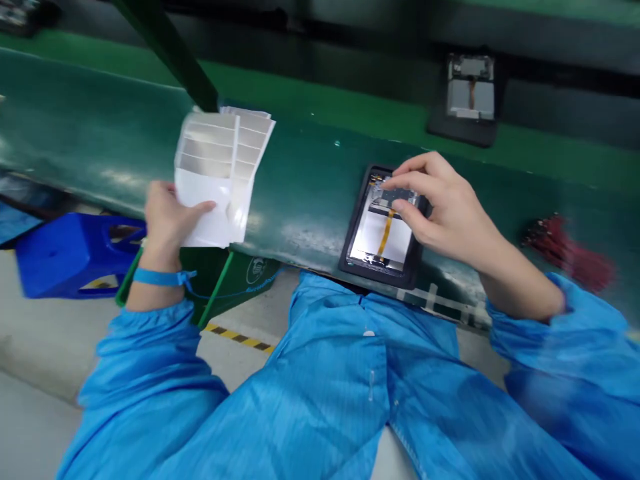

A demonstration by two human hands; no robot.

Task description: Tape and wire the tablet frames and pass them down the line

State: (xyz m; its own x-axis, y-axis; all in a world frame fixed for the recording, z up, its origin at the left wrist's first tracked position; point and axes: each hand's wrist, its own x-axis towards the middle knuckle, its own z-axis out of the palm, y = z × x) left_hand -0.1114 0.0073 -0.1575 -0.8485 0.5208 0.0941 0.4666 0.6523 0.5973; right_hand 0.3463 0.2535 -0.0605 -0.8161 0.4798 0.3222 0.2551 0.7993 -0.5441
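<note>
My left hand (170, 217) is closed on a stack of white sticker sheets (217, 170) with grey strips, held up over the near edge of the green conveyor belt (310, 180). My right hand (440, 207) rests on an open phone (383, 227) lying in a black tray on the belt. Its fingertips press together on the dark top part of the phone, above an orange flex cable. Whether they pinch anything small there is hidden. Both arms wear blue sleeves, and a blue strap circles my left wrist.
Another opened device in a black tray (467, 97) lies farther up the belt at the right. A bundle of red wires (567, 250) sits at the right. A blue plastic stool (70, 253) stands on the floor at the left, beside a green frame leg.
</note>
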